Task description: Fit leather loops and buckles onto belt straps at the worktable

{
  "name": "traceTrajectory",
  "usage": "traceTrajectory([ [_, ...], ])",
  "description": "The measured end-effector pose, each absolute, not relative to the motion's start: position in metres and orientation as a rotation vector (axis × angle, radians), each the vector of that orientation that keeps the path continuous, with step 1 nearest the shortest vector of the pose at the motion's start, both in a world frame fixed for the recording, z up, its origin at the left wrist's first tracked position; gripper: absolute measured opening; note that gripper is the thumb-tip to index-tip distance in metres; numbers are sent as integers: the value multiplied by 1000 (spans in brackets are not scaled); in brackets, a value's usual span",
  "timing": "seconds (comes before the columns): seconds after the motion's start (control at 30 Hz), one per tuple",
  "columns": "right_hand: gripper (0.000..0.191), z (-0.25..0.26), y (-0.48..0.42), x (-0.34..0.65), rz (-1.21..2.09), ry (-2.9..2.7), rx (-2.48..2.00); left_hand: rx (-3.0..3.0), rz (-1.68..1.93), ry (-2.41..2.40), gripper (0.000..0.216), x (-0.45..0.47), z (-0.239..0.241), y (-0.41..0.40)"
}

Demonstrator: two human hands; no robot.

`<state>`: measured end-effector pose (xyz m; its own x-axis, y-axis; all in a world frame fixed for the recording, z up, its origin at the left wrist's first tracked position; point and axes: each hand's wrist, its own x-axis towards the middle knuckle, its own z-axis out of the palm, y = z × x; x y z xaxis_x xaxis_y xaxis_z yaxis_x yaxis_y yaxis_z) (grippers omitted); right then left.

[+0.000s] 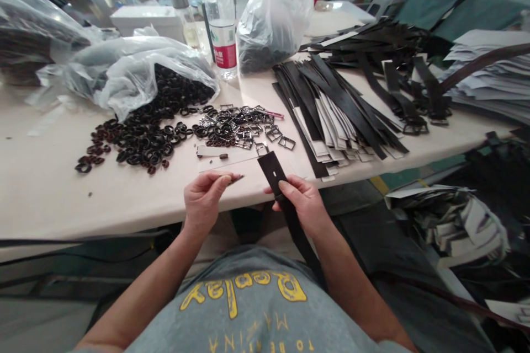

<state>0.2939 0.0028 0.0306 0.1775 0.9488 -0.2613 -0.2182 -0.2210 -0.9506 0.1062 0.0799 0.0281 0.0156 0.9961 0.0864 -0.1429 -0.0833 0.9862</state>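
Observation:
Above the table's front edge, my left hand (205, 196) pinches a small thin metal piece (237, 179), seen nearly edge-on, so its exact kind is unclear. My right hand (304, 201) is closed on a black belt strap (271, 171), thumb on top. An oval slot shows near the strap's squared far end, and a dark band crosses it beside my thumb. The strap's tail runs down past my right wrist. Just beyond its end lies a metal buckle (261, 148). A pile of metal buckles (248, 121) and many dark belt loops (144, 140) lie farther away.
Black strips (331, 105) are stacked on the right of the table, with finished-looking buckled belts (414, 116) behind. A plastic bottle (221, 38) and a filled clear bag (273, 16) stand at the back. Papery sheets (492, 66) are heaped far right.

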Motion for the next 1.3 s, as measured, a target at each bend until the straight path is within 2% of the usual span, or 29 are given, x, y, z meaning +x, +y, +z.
traceTrajectory([
  [0.13, 23, 37, -8, 289, 1211, -1218, -1450, 980, 1358, 1026, 22, 108, 25, 91],
  [0.27, 21, 35, -7, 277, 956, -1495, -1599, 931, 1302, 930, 18, 110, 25, 89],
  [0.67, 22, 30, 6, 268, 840, -1424, -1539, 1045, 898, 972, 10, 115, 15, 68],
  [0.9, 19, 33, 3, 275, 928, -1549, -1540, 1107, 1042, 1040, 8, 112, 14, 74],
  [1.2, 19, 27, 3, 266, 958, -1445, -1424, 1043, 1005, 976, 10, 121, 11, 65],
  [1.3, 20, 25, 2, 264, 1008, -1368, -1372, 968, 1046, 934, 27, 124, 11, 64],
])
